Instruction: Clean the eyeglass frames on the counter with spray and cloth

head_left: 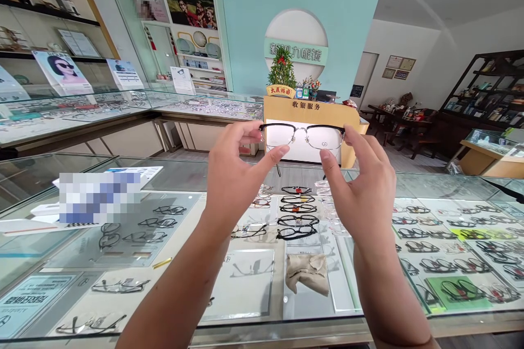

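A pair of eyeglasses (301, 130) with a black browline top and thin metal lower rims is held up level in front of me, above the glass counter. My left hand (233, 169) grips its left end between thumb and fingers. At the opposite end my right hand (366, 180) pinches the frame the same way. The lenses are clear, and a small mark shows on the right one. Below the hands, a crumpled beige cloth (307, 272) lies on the counter, behind a column of black eyeglasses (298, 221).
The glass display counter (241, 305) spans the foreground, with several rows of eyeglasses (454, 265) at right. Papers (98, 196) lie on its left part. Beyond stand another display case (82, 120), a wooden cashier desk (276, 106) with a plant (281, 70), and dark shelves (483, 87).
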`<state>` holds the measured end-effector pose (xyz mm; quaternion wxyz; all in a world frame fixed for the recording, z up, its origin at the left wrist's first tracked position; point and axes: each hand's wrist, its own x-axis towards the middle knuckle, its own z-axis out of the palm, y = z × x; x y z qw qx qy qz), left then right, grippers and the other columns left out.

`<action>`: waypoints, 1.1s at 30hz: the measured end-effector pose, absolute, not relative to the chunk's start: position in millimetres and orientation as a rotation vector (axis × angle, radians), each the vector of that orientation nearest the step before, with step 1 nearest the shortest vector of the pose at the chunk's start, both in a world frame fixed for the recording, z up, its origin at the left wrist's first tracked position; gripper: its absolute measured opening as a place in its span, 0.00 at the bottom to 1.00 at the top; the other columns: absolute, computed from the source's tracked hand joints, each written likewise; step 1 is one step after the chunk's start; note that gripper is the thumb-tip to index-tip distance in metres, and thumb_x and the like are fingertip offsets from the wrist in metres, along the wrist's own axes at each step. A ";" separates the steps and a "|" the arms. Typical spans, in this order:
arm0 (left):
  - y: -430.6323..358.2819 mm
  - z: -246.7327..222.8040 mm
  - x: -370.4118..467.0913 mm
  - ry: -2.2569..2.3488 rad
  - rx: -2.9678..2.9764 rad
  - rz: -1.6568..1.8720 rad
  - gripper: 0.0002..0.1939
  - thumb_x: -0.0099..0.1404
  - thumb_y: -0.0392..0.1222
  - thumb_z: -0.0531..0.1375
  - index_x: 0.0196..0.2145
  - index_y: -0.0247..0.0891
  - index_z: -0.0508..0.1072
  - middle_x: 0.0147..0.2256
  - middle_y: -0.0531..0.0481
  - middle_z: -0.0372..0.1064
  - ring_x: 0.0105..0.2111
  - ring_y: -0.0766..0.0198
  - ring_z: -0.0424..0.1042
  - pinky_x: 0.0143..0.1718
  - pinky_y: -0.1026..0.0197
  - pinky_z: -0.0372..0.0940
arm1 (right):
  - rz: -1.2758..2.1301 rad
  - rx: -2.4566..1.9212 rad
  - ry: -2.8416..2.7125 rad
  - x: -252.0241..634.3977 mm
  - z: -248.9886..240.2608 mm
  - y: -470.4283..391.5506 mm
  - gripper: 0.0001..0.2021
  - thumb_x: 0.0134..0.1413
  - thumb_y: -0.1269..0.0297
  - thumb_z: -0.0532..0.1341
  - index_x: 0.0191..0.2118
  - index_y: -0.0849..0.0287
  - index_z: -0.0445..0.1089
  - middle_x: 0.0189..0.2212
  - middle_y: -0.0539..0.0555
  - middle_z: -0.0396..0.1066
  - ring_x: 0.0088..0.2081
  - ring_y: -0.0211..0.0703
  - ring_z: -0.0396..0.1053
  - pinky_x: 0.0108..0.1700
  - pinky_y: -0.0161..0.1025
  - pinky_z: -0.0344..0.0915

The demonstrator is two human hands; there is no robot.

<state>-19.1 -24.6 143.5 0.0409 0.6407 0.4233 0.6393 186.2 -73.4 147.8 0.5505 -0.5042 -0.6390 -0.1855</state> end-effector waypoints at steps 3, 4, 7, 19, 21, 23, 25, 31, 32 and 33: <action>-22.5 143.2 -18.7 1.291 1.941 1.939 0.22 0.64 0.51 0.76 0.53 0.46 0.79 0.46 0.46 0.80 0.48 0.51 0.81 0.49 0.46 0.76 | -0.427 -1.185 -1.508 186.6 147.8 -72.3 0.23 0.74 0.48 0.61 0.65 0.52 0.76 0.52 0.64 0.81 0.53 0.61 0.77 0.53 0.60 0.74; -22.5 143.0 -18.2 1.298 1.940 1.950 0.22 0.64 0.51 0.76 0.53 0.46 0.78 0.47 0.46 0.80 0.48 0.51 0.81 0.49 0.47 0.76 | -0.414 -1.186 -1.511 187.2 147.8 -71.4 0.23 0.74 0.48 0.61 0.65 0.52 0.76 0.52 0.63 0.81 0.53 0.62 0.78 0.53 0.60 0.74; -23.9 141.8 -15.9 1.323 1.962 2.036 0.24 0.63 0.51 0.77 0.53 0.47 0.77 0.48 0.47 0.78 0.48 0.52 0.80 0.49 0.47 0.75 | -0.335 -1.194 -1.544 190.1 147.1 -67.1 0.23 0.74 0.49 0.60 0.65 0.53 0.76 0.54 0.63 0.82 0.55 0.62 0.78 0.54 0.61 0.75; -29.3 139.8 -10.3 1.368 2.038 2.166 0.27 0.64 0.50 0.76 0.56 0.49 0.74 0.51 0.46 0.74 0.51 0.51 0.77 0.49 0.47 0.75 | -0.160 -1.144 -1.557 194.1 143.4 -59.1 0.25 0.72 0.52 0.62 0.68 0.52 0.74 0.59 0.64 0.81 0.61 0.63 0.78 0.57 0.64 0.76; -29.0 139.6 -10.3 1.359 2.033 2.152 0.26 0.64 0.49 0.76 0.57 0.49 0.74 0.51 0.46 0.74 0.51 0.51 0.77 0.50 0.47 0.75 | -0.162 -1.145 -1.548 194.1 143.6 -59.5 0.25 0.72 0.52 0.62 0.68 0.53 0.74 0.58 0.64 0.81 0.60 0.62 0.78 0.57 0.64 0.75; -28.8 139.4 -10.2 1.344 2.030 2.148 0.26 0.64 0.49 0.76 0.57 0.49 0.74 0.50 0.46 0.74 0.51 0.52 0.76 0.50 0.47 0.75 | -0.156 -1.149 -1.542 194.6 143.7 -59.7 0.25 0.72 0.51 0.63 0.68 0.53 0.74 0.58 0.64 0.81 0.60 0.62 0.78 0.57 0.65 0.75; -29.1 139.1 -9.8 1.336 2.027 2.155 0.26 0.64 0.48 0.76 0.57 0.49 0.74 0.50 0.46 0.73 0.51 0.52 0.76 0.50 0.47 0.75 | -0.146 -1.148 -1.543 195.3 143.3 -59.4 0.24 0.72 0.51 0.63 0.67 0.53 0.74 0.58 0.64 0.81 0.59 0.62 0.79 0.58 0.65 0.75; -29.8 136.5 -4.6 1.332 2.002 2.183 0.30 0.65 0.47 0.74 0.63 0.50 0.72 0.58 0.43 0.71 0.56 0.49 0.76 0.50 0.46 0.78 | -0.149 -1.090 -1.548 195.1 138.9 -54.2 0.26 0.72 0.51 0.63 0.70 0.51 0.71 0.60 0.64 0.80 0.58 0.59 0.79 0.55 0.61 0.77; -29.4 135.7 -3.6 1.327 2.001 2.169 0.31 0.66 0.47 0.74 0.63 0.50 0.72 0.59 0.43 0.71 0.57 0.49 0.77 0.51 0.46 0.78 | -0.163 -1.076 -1.544 194.7 138.1 -53.1 0.26 0.72 0.51 0.63 0.71 0.50 0.70 0.61 0.64 0.79 0.58 0.58 0.79 0.54 0.60 0.78; -28.7 135.0 -2.9 1.323 2.000 2.153 0.31 0.66 0.48 0.74 0.64 0.51 0.71 0.59 0.42 0.71 0.57 0.49 0.77 0.51 0.46 0.78 | -0.180 -1.064 -1.538 194.2 137.5 -52.1 0.27 0.73 0.51 0.62 0.72 0.50 0.69 0.62 0.64 0.78 0.58 0.58 0.79 0.53 0.59 0.78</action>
